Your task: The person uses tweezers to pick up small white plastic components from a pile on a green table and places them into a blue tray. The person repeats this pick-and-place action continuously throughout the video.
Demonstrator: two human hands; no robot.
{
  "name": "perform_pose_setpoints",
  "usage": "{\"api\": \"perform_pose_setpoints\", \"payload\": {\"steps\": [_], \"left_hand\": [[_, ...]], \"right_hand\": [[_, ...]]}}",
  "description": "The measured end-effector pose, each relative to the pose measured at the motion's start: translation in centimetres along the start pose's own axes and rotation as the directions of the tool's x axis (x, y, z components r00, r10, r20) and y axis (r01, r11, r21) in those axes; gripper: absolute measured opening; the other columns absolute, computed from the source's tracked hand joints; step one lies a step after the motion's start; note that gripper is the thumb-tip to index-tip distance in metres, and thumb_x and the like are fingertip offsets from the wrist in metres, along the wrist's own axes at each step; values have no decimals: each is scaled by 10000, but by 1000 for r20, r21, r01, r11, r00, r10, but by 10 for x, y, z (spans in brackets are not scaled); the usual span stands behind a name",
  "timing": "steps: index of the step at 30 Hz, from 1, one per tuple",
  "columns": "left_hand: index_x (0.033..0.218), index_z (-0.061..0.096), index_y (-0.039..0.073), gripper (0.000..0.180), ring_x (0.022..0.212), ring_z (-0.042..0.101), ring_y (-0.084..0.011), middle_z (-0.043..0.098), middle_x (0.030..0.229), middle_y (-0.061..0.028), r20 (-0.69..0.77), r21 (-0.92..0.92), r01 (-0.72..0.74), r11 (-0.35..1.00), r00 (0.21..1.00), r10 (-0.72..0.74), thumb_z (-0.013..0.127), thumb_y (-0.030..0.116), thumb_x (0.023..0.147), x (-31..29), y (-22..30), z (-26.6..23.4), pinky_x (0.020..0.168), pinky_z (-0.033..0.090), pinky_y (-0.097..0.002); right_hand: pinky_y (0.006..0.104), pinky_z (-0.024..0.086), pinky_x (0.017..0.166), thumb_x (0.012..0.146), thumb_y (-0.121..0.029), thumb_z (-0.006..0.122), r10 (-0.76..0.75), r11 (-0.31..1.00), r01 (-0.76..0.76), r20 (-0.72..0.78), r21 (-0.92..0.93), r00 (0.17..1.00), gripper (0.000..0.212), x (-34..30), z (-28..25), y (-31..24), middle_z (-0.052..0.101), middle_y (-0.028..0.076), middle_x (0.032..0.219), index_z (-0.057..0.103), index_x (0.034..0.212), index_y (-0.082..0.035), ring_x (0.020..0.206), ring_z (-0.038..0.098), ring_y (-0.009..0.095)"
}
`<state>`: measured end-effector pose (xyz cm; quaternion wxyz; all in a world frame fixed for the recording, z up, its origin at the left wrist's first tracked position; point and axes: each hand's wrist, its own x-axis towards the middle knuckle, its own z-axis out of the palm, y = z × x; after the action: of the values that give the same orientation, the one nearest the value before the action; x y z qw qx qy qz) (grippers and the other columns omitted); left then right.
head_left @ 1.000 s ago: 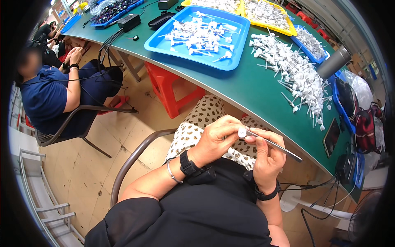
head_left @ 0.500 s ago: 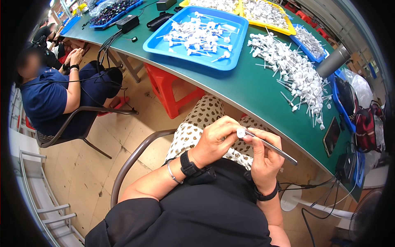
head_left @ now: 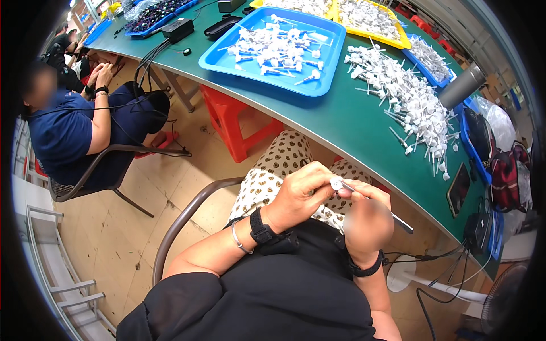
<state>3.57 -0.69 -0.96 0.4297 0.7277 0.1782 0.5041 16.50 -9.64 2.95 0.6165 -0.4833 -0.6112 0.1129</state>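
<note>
Below frame centre: left hand (head_left: 304, 190) pinches white piece (head_left: 336, 184); blurred right hand (head_left: 368, 223) seemingly grips metal tool (head_left: 402, 223); slipping risks scratches.

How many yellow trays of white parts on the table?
2: one yellow tray behind the big blue tray, and a second yellow tray just right of it. The top edge cuts the view, so others may be hidden there.
</note>
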Motion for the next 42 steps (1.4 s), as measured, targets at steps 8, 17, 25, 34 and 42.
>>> {"api": "perform_pose_setpoints", "payload": {"steps": [8,17,25,34,42], "left_hand": [[1014,713,44,164,740,630,-176,636,871,-61,5,-3,22,1000,1000,-22,718,-19,862,0,1,1,637,513,-295],[1008,709,45,211,780,657,-205,654,887,-61,2,38,2,999,1000,-2,711,-45,817,2,3,1,670,538,-309],[1011,720,15,187,818,670,-207,678,925,-97,28,25,22,999,999,-22,723,-51,837,0,3,0,694,544,-297],[1036,724,16,213,819,676,-209,683,932,-97,50,28,32,999,998,-33,713,-62,838,-1,3,2,694,549,-302],[1013,711,30,197,796,658,-213,654,898,-81,30,29,21,999,999,-22,703,-50,833,-2,2,3,687,535,-311]], "right_hand": [[317,601,806,1014,21,535,40,999,-39,-42,26,998,122,-1,3,1,677,194,1076,544,1128,62,880,691,185],[304,596,788,1004,24,553,42,999,-42,-79,9,996,105,-2,8,-1,690,192,1058,562,1099,69,855,698,183],[288,593,719,983,25,590,19,997,-23,-63,-73,998,77,0,5,0,718,177,999,584,1050,64,786,719,188],[288,593,666,968,22,613,87,988,-84,17,-133,996,51,6,-6,-9,721,153,959,591,1012,38,768,726,189],[270,585,682,981,22,597,210,974,-210,-14,-81,978,40,4,-6,-14,718,111,913,599,1017,38,781,723,166]]}}
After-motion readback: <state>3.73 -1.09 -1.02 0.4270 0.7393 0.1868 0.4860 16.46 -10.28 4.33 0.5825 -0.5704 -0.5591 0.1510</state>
